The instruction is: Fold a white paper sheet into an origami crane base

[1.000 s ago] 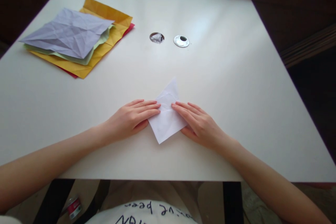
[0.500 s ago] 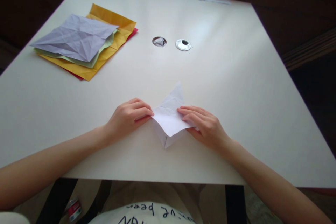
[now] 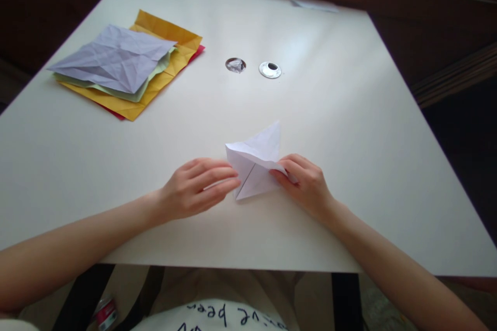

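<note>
A white sheet of folded paper sits in front of me, with one pointed end toward the back and a crease line running down its near part. My right hand pinches its right corner between thumb and fingers. At the paper's left edge, my left hand has its fingers stretched out and slightly apart, fingertips beside or lightly touching the paper; I cannot tell which. A raised flap curves up along the paper's upper left side.
A stack of creased sheets lies at the back left: lilac paper on top, then pale green, yellow paper and red below. Two round table holes are behind the white paper. White strips lie along the table's far edge.
My left hand has let go of the paper's left corner and opened. The paper has turned and tilted, its left flap lifting, while my right hand has closed on the right corner.
</note>
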Available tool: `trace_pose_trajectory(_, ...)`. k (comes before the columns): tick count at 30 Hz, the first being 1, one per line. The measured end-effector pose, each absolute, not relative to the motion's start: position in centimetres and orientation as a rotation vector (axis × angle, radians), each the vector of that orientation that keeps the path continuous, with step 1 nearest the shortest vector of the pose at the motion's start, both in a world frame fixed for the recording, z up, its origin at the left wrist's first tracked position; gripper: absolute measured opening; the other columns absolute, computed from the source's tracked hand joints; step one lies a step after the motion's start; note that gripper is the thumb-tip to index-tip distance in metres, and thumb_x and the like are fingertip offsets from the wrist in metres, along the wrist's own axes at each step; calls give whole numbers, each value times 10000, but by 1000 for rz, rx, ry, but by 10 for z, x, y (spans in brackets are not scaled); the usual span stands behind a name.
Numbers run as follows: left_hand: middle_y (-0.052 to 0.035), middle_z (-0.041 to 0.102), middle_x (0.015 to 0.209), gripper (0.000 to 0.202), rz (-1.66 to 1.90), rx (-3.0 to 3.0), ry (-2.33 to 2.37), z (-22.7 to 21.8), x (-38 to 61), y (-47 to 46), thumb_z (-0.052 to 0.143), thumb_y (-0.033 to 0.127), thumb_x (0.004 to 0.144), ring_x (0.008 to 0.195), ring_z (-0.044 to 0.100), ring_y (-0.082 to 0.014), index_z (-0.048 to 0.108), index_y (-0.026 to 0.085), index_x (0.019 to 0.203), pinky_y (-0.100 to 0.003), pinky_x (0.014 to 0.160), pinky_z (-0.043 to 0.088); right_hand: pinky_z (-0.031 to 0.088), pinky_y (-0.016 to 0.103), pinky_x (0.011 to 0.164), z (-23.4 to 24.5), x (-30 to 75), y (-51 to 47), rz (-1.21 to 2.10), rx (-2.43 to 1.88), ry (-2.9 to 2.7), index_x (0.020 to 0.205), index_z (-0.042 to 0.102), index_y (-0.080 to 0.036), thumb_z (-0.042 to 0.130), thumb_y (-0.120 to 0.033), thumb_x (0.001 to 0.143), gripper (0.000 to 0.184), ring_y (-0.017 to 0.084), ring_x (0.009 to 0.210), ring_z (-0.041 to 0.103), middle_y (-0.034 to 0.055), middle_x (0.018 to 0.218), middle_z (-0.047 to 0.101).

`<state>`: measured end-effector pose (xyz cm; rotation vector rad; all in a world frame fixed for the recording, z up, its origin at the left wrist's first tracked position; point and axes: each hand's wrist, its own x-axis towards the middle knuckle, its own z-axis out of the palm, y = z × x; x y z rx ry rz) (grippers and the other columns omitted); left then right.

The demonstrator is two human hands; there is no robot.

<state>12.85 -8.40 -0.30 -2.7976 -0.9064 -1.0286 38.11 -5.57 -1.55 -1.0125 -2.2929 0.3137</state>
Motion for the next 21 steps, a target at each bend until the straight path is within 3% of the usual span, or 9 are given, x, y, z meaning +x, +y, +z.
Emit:
trace_pose_trajectory(5,-92,558,1171,293,-680,-3074,-924,-6,149,-84,428,262,860,1100,495,-199,499,136,1115,-352,905,446,434,236,575,-15,381,-55,230,-985,-2284,744,533,-191,535,-151,782,56,127,652,531,24,686,588)
trace_pose_trajectory(10,-92,615,980,209,-643,-3067,-999,-14,165,-66,384,169,863,987,533,-212,563,117,957,-338,811,479,436,257,588,-14,380,-57,-10,-916,-2302,746,513,-206,563,-121,731,100,146,670,530,26,706,609)
trace_pose_trajectory(14,-94,615,922,198,-653,-2962,-997,-20,175,-52,403,134,830,935,536,-237,566,105,939,-336,720,487,430,263,575,-13,377,-52,-168,-924,-2262,722,492,-208,589,-94,682,155,149,642,517,17,678,596)
trace_pose_trajectory(21,-122,578,1006,223,-561,-2958,-1179,-18,184,-35,410,159,810,988,517,-234,506,96,1000,-345,820,447,424,271,554,-13,375,-19,-245,-956,-2102,688,460,-220,552,-114,694,141,152,623,505,9,657,543)
